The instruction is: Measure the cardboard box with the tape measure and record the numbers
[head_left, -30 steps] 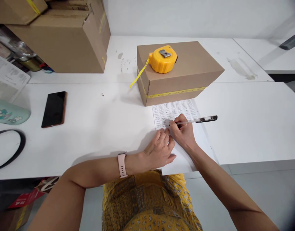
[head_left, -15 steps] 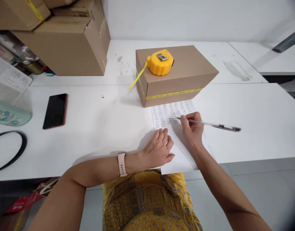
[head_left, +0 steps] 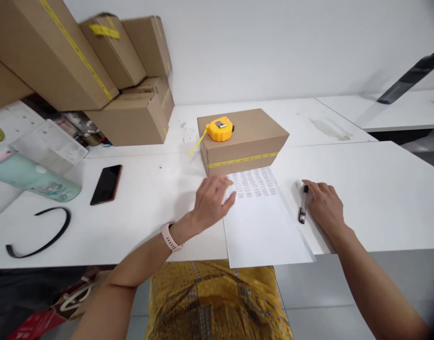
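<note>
Now pen (head_left: 303,204) moved off paper (head_left: 262,231), right fingers (head_left: 315,185) at its end, grip unclear; left fingers (head_left: 219,189) parted.

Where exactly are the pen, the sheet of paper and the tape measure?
Pen (head_left: 303,203): head view, on its clear barrel.
Sheet of paper (head_left: 262,226): head view, on its blank lower part.
Tape measure (head_left: 219,132): head view, on its yellow case.

I have free room over the surface (head_left: 387,198) beyond the right hand (head_left: 326,208); past the handwritten sheet (head_left: 262,231), the cardboard box (head_left: 254,126), topped by a tape measure (head_left: 219,130), blocks me.
</note>
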`<action>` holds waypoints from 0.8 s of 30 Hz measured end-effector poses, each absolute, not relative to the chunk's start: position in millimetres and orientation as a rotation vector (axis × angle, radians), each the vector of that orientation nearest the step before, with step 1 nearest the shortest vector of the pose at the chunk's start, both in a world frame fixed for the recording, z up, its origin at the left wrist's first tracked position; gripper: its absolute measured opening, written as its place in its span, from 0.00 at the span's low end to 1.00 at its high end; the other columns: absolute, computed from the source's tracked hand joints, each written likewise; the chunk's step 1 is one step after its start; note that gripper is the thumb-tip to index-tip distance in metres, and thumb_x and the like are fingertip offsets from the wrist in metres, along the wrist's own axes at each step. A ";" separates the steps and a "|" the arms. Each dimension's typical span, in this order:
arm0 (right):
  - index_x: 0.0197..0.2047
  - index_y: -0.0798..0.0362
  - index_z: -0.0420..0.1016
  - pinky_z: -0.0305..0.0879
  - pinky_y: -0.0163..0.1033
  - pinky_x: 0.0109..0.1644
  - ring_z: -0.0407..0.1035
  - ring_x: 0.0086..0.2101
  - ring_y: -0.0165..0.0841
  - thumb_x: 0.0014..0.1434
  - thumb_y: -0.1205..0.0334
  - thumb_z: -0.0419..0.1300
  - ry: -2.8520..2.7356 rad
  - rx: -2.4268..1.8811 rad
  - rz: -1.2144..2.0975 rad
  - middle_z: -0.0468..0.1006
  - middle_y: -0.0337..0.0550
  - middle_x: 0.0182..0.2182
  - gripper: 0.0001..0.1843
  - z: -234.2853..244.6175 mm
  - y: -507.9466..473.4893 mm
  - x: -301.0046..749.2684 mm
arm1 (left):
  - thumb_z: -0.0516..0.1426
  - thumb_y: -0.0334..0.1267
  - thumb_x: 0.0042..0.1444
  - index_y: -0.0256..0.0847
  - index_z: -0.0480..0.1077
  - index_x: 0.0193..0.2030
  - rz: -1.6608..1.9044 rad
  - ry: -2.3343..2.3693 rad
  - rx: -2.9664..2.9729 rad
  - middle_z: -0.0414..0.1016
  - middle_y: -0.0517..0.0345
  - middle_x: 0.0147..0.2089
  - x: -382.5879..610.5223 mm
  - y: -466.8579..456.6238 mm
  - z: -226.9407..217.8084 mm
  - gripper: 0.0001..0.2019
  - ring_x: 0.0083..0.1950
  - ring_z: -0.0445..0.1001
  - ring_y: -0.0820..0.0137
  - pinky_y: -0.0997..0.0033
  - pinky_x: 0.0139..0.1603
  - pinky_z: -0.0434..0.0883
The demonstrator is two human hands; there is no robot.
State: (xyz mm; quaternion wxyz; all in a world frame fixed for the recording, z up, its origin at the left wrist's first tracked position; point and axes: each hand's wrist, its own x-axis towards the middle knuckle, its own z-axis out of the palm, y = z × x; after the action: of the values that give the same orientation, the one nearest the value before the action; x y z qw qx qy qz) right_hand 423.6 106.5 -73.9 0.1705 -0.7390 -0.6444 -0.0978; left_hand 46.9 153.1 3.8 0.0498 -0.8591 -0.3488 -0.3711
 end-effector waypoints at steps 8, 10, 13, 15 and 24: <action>0.61 0.53 0.73 0.69 0.51 0.40 0.72 0.47 0.50 0.62 0.71 0.47 -1.649 -2.070 -0.277 0.81 0.55 0.44 0.28 -81.0 107.2 418.7 | 0.66 0.43 0.53 0.38 0.59 0.68 -1.327 -1.649 -2.502 0.62 0.38 0.70 61.1 259.4 85.7 0.37 0.71 0.60 0.48 0.45 0.70 0.60; 0.59 0.52 0.75 0.70 0.50 0.41 0.72 0.48 0.50 0.62 0.69 0.47 -1.614 -2.038 -0.243 0.81 0.54 0.43 0.26 -80.8 105.5 419.5 | 0.67 0.47 0.51 0.38 0.58 0.69 -1.237 -1.846 -2.574 0.64 0.37 0.69 65.5 278.2 87.8 0.41 0.70 0.62 0.45 0.43 0.68 0.62; 0.56 0.53 0.77 0.70 0.53 0.48 0.73 0.49 0.49 0.64 0.64 0.47 -1.495 -1.929 -0.155 0.81 0.55 0.45 0.23 -74.9 107.5 420.3 | 0.67 0.49 0.51 0.40 0.63 0.66 -1.198 -1.941 -2.625 0.72 0.41 0.64 68.5 290.6 83.9 0.37 0.65 0.69 0.48 0.48 0.64 0.66; 0.57 0.53 0.76 0.70 0.55 0.53 0.73 0.49 0.49 0.65 0.58 0.49 -1.404 -1.816 0.003 0.81 0.56 0.50 0.23 -64.8 117.2 418.9 | 0.66 0.49 0.53 0.43 0.66 0.63 -1.215 -1.920 -2.620 0.74 0.46 0.61 69.0 290.8 80.3 0.32 0.61 0.72 0.52 0.51 0.62 0.68; 0.64 0.43 0.69 0.59 0.61 0.69 0.61 0.68 0.45 0.63 0.29 0.49 -1.148 -1.361 0.902 0.66 0.48 0.69 0.37 5.2 224.4 358.9 | 0.67 0.49 0.50 0.45 0.70 0.57 -1.537 -1.902 -2.475 0.78 0.54 0.56 67.9 288.0 67.5 0.28 0.56 0.76 0.59 0.59 0.58 0.70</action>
State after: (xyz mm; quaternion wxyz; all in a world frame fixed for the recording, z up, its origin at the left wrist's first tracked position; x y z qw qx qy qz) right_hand 358.9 224.4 5.2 0.5418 -0.5731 -0.4834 0.3799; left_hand 67.9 288.0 67.5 -0.1680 -0.7012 -0.5388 -0.4355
